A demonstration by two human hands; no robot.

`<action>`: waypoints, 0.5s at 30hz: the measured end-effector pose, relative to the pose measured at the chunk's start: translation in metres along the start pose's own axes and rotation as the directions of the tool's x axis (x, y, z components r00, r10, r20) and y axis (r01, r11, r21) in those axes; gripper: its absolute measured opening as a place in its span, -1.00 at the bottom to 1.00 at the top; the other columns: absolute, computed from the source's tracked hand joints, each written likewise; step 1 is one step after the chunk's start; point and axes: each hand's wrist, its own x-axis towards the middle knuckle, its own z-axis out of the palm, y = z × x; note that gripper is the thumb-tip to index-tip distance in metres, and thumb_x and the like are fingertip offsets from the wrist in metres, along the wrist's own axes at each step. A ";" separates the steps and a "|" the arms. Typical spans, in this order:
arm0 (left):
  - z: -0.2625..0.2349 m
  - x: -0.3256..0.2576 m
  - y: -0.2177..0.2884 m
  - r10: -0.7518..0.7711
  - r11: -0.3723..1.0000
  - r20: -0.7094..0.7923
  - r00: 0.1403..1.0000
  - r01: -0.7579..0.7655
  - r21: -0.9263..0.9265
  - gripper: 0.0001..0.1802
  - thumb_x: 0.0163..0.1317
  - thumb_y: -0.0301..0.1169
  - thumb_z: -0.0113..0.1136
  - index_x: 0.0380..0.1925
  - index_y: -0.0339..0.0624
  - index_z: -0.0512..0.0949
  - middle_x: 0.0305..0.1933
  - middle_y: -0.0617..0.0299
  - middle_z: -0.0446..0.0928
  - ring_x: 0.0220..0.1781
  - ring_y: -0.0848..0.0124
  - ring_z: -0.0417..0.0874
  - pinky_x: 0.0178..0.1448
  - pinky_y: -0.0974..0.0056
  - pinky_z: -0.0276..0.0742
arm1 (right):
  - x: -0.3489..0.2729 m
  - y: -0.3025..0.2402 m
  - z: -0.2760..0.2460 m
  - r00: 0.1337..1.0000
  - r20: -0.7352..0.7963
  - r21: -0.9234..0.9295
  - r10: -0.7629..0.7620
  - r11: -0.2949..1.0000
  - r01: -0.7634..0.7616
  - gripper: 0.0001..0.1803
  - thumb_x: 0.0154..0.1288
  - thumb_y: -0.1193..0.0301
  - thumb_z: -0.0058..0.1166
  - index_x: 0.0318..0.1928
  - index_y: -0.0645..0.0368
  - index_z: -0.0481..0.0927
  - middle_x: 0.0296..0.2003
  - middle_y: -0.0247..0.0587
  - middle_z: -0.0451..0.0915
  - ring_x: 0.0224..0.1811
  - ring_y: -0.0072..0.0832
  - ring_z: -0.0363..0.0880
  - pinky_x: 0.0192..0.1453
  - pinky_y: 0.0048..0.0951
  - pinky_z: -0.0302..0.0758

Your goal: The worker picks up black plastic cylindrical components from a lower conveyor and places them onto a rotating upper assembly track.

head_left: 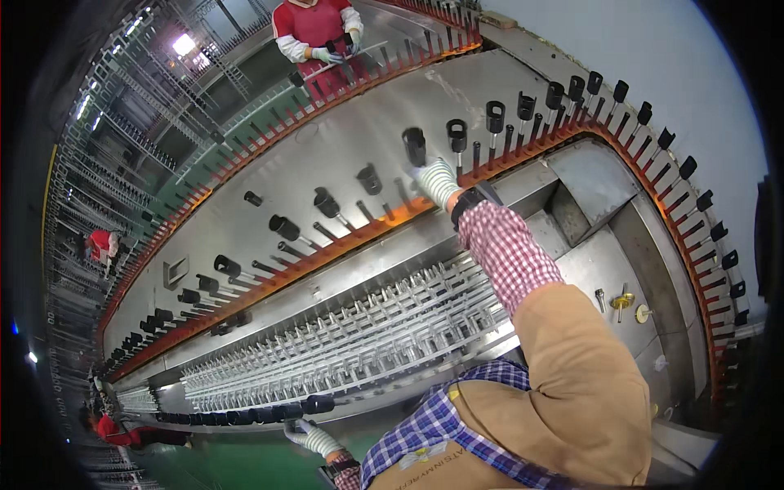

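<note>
My right hand [438,181], in a striped knit glove, reaches out over the orange-edged conveyor. Its fingers are closed around the lower end of a black cylindrical socket part [414,145], partly hiding it. Similar black parts with cut-out tops, such as one just right of the hand [456,135], stand on posts along the conveyor. My left hand [314,438], gloved too, is low near the front edge with fingers apart. Just above it lies a row of black cylinders [318,404] along the near side of a metal rack.
A silver rack with many prongs [351,343] lies between me and the conveyor track [347,245], which curves round on the right. Small brass and metal fittings [623,300] rest on the steel surface at right. Across the table, a person in red [314,37] handles parts.
</note>
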 end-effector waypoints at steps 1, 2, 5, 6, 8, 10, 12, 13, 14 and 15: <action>-0.002 -0.005 -0.011 -0.002 1.000 -0.007 1.000 0.002 0.013 -0.69 0.10 -0.47 -0.01 -0.14 -0.33 0.29 -0.24 0.11 0.44 -0.36 0.34 0.47 -0.32 0.37 0.42 | -0.028 -0.021 -0.002 0.996 -0.014 0.092 -0.087 0.992 0.088 -0.58 0.03 0.20 0.08 -0.21 0.28 0.43 -0.53 -0.21 0.54 -0.54 -0.48 0.52 -0.43 -0.45 0.45; 0.003 -0.009 -0.023 -0.031 0.999 0.140 0.990 0.036 -0.033 -0.69 0.11 -0.47 -0.01 -0.12 -0.30 0.30 -0.24 0.12 0.43 -0.36 0.38 0.45 -0.33 0.40 0.41 | -0.003 0.003 -0.010 0.949 -0.141 -0.021 -0.281 0.959 0.281 -0.62 0.00 0.17 0.11 -0.28 0.22 0.47 -0.57 -0.22 0.52 -0.56 -0.51 0.51 -0.44 -0.45 0.44; 0.014 -0.037 0.010 -0.120 0.977 0.283 0.952 0.163 -0.135 -0.66 0.09 -0.51 -0.01 -0.08 -0.23 0.31 -0.26 0.20 0.41 -0.43 0.47 0.40 -0.39 0.47 0.37 | 0.012 0.035 -0.065 0.660 -0.269 -0.308 -0.701 0.712 0.631 -0.62 0.22 0.15 -0.27 -0.52 0.13 0.46 -0.61 -0.28 0.47 -0.52 -0.42 0.47 -0.37 -0.43 0.38; 0.019 -0.046 0.028 -0.166 0.954 0.258 0.952 0.221 -0.203 -0.66 0.10 -0.50 0.00 -0.08 -0.25 0.31 -0.23 0.19 0.41 -0.35 0.47 0.38 -0.33 0.45 0.37 | 0.020 0.066 -0.092 0.626 -0.505 -0.364 -0.595 0.804 0.470 -0.60 0.23 0.13 -0.31 -0.55 0.12 0.45 -0.65 -0.29 0.43 -0.55 -0.39 0.45 -0.36 -0.42 0.38; 0.020 -0.046 0.015 -0.289 0.893 0.417 0.862 0.400 -0.207 -0.60 0.08 -0.57 -0.03 -0.02 -0.28 0.28 -0.12 0.17 0.40 -0.24 0.45 0.39 -0.24 0.44 0.38 | 0.042 0.095 -0.153 0.766 -0.638 0.424 -0.080 0.794 0.435 -0.63 0.16 0.14 -0.03 -0.17 0.16 0.41 -0.46 -0.34 0.46 -0.65 -0.55 0.39 -0.55 -0.54 0.39; 0.029 -0.044 -0.009 -0.167 0.945 0.527 0.833 0.288 -0.156 -0.59 0.06 -0.61 -0.07 -0.02 -0.29 0.28 -0.11 0.16 0.40 -0.25 0.45 0.40 -0.25 0.43 0.40 | 0.075 0.128 -0.204 0.644 -0.741 0.318 -0.191 0.745 0.586 -0.62 0.11 0.18 0.04 -0.16 0.19 0.44 -0.50 -0.25 0.51 -0.72 -0.61 0.38 -0.68 -0.57 0.33; 0.029 -0.050 -0.001 -0.023 0.994 0.605 0.796 0.083 -0.073 -0.57 0.01 -0.67 -0.18 -0.02 -0.30 0.29 -0.13 0.16 0.40 -0.32 0.47 0.42 -0.31 0.42 0.42 | 0.083 0.121 -0.222 0.704 -0.661 -0.138 -0.258 0.965 0.224 -0.67 0.04 0.33 0.09 -0.18 0.22 0.46 -0.43 -0.09 0.55 -0.51 -0.33 0.51 -0.44 -0.43 0.42; 0.029 -0.047 0.005 -0.144 0.982 0.640 0.755 0.189 -0.001 -0.59 0.03 -0.66 -0.18 -0.04 -0.31 0.30 -0.12 0.13 0.41 -0.34 0.45 0.43 -0.30 0.42 0.43 | 0.099 0.126 -0.229 0.657 -0.600 -0.465 -0.457 0.867 0.178 -0.69 0.03 0.37 0.08 -0.18 0.24 0.47 -0.37 -0.05 0.56 -0.40 -0.23 0.53 -0.33 -0.40 0.43; 0.035 -0.050 0.020 -0.159 0.957 0.643 0.749 0.278 -0.087 -0.61 0.03 -0.64 -0.17 -0.06 -0.33 0.31 -0.12 0.13 0.41 -0.35 0.46 0.43 -0.32 0.43 0.42 | 0.122 0.147 -0.244 0.669 -0.580 -0.443 -0.465 0.869 0.220 -0.69 0.03 0.39 0.06 -0.18 0.24 0.46 -0.35 -0.02 0.54 -0.31 -0.17 0.50 -0.26 -0.40 0.42; 0.037 -0.053 0.033 -0.185 0.917 0.631 0.754 0.363 -0.165 -0.64 0.04 -0.63 -0.17 -0.09 -0.34 0.32 -0.13 0.12 0.41 -0.37 0.47 0.44 -0.34 0.44 0.42 | 0.133 0.151 -0.234 0.692 -0.545 -0.415 -0.473 0.870 0.267 -0.70 0.03 0.40 0.04 -0.19 0.25 0.46 -0.33 0.00 0.53 -0.22 -0.11 0.47 -0.19 -0.40 0.40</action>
